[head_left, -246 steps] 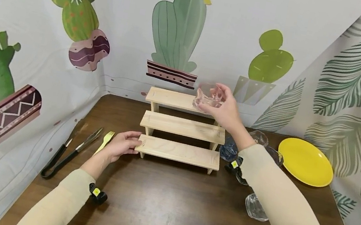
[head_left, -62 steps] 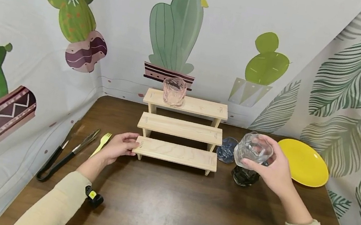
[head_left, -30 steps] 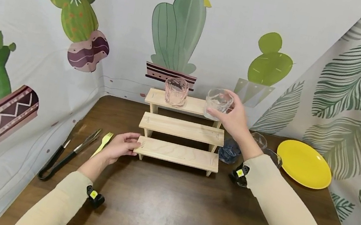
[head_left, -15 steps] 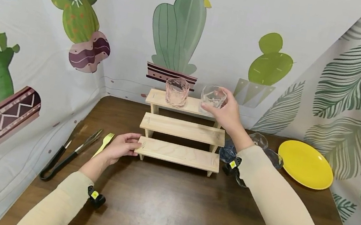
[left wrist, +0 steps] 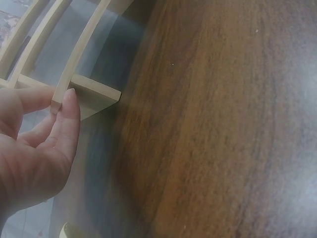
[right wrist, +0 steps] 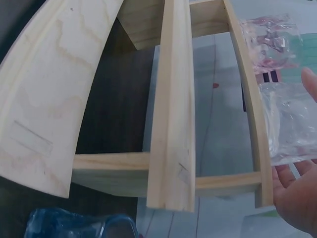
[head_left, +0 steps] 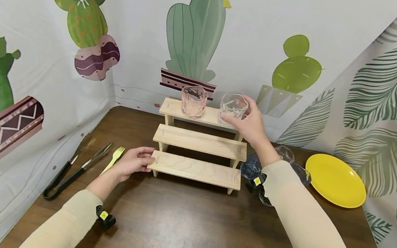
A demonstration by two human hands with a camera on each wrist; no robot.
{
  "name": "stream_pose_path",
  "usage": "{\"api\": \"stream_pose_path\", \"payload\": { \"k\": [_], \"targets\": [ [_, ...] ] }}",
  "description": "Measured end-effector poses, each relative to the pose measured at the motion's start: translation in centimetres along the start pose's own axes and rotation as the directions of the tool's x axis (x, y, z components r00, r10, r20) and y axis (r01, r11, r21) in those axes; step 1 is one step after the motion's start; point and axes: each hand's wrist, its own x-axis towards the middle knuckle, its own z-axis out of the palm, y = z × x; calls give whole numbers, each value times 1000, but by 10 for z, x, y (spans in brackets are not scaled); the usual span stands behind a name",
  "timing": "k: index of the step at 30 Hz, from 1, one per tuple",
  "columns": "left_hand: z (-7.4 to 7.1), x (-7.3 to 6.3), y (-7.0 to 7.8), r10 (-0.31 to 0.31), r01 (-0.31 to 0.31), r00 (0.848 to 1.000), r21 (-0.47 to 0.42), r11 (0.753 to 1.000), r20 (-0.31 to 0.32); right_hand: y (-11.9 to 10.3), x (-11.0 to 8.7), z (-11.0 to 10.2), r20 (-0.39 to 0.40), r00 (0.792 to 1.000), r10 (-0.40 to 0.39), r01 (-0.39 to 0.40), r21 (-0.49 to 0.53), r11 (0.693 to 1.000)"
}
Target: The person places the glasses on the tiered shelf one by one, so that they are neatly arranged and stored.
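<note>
A three-tier wooden shelf stand point(head_left: 200, 141) rises on the brown table. At the left end of its lowest board, my left hand point(head_left: 134, 162) pinches the edge between thumb and fingers, as the left wrist view point(left wrist: 42, 144) also shows. On the top board, left of its middle, stands a pinkish glass point(head_left: 193, 102). To its right a clear glass point(head_left: 233, 107) sits upright on the same board, gripped by my right hand point(head_left: 251, 121) with the thumb in front. In the right wrist view this clear glass point(right wrist: 292, 121) touches the board.
Right of the stand are a blue glass point(head_left: 251, 168), a clear glass point(head_left: 285, 154) and a dark glass point(head_left: 302, 174), partly hidden by my right arm. A yellow plate point(head_left: 335, 180) lies beyond. Tongs point(head_left: 78, 171), a knife point(head_left: 63, 170) and a yellow fork point(head_left: 115, 156) lie left.
The pinkish glass, earlier in my right hand, now stands on the top board. My right hand has brought a clear glass from the right and set it beside it. The left hand has stayed.
</note>
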Motion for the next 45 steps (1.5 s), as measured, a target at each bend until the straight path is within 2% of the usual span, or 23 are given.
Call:
{"api": "stream_pose_path", "payload": {
  "k": [5, 11, 17, 24, 28, 35, 45],
  "targets": [
    [0, 1, -1, -6, 6, 1000, -5, 1000, -9, -1, -5, -12, 45, 999, -20, 18, 44, 999],
    [0, 1, -1, -10, 10, 1000, -7, 1000, -1, -4, -20, -34, 53, 997, -53, 51, 35, 998],
    [0, 1, 0, -8, 8, 1000, -7, 1000, -1, -3, -41, -62, 46, 998, -35, 36, -23, 999],
    [0, 1, -1, -2, 2, 1000, -6, 1000, -2, 0, -70, -93, -8, 997, -76, 75, -90, 993],
    [0, 2, -2, -5, 5, 1000, -13, 1000, -6, 5, -88, -105, -20, 998, -65, 62, -130, 990],
    [0, 3, -5, 1, -1, 1000, -12, 1000, 1, 29, -123, -117, -33, 999, -25, 19, -170, 985],
    [1, 3, -3, -3, 3, 1000, -8, 1000, -2, 77, -167, -112, -38, 999, 1, -8, -179, 984]
  ]
}}
